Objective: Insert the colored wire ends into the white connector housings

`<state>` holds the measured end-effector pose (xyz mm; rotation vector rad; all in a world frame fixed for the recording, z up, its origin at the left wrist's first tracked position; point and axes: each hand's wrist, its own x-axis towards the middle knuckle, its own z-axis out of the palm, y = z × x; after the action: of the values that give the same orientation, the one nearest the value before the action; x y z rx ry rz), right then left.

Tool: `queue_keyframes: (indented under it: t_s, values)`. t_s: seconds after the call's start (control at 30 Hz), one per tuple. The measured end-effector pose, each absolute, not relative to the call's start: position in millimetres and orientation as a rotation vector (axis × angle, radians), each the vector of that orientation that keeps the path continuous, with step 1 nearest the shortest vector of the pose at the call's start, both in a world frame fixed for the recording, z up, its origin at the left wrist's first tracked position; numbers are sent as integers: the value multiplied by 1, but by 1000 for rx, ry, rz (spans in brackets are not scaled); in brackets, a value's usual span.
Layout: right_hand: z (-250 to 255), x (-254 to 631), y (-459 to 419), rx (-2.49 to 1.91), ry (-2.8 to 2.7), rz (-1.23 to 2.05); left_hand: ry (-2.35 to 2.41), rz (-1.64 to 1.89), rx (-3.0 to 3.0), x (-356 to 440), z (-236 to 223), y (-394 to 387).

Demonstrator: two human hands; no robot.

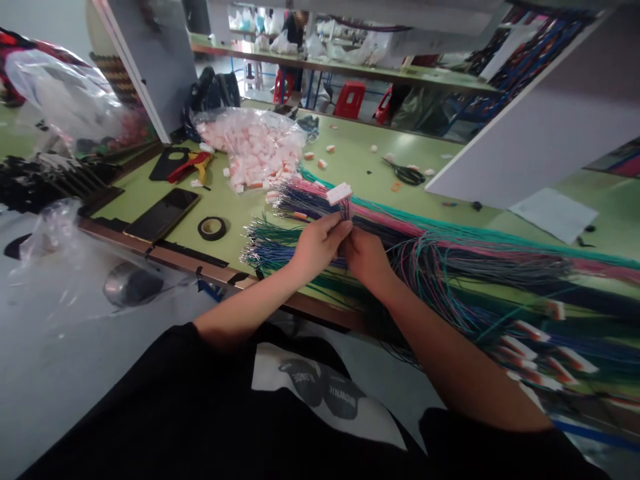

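A: Where is the white connector housing (339, 194) located, and how is it supported?
B: It is held above the table (233, 248), at the tip of a short run of thin wires (346, 211). The wires are pinched just below the housing by the closed left hand (317, 245). The right hand (369, 259) is curled beside it; its fingertips are hidden, so whether anything is gripped there cannot be told.

A: What handling is to be expected?
B: The housing is judged light, rigid and rather smooth; the wires, thin and flexible. The housing is best taken by its long sides, with the wires supported close to its base, since strain might be put on the joint by a pull farther down.

A: Can any writing be read?
B: On the printed panel (267, 367) of the black shirt (150, 400), "BLONDE" and "BROWNIE" are apparently printed, though the letters are partly blurred. No brand can be made out on the housing, the smartphone (163, 215) or the tape roll (212, 221).
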<state>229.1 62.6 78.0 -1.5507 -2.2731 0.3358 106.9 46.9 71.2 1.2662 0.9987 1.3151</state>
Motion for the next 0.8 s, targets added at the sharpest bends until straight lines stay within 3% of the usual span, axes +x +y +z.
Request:
queue_keyframes:
  t_s: [0.17, 0.3, 0.53, 0.8]
  values:
    - [96, 243, 58, -1687, -2524, 229, 867, 1175, 1062, 106, 79, 53]
    - [122, 269, 63, -1548, -2618, 347, 768, 1134, 986, 107, 86, 56]
    - [153, 284, 64, -1476, -2148, 475, 844, 843, 1313, 118, 88, 57]
    - [129, 265, 62, -1604, -1888, 439, 1177, 1243, 1597, 134, 57, 53]
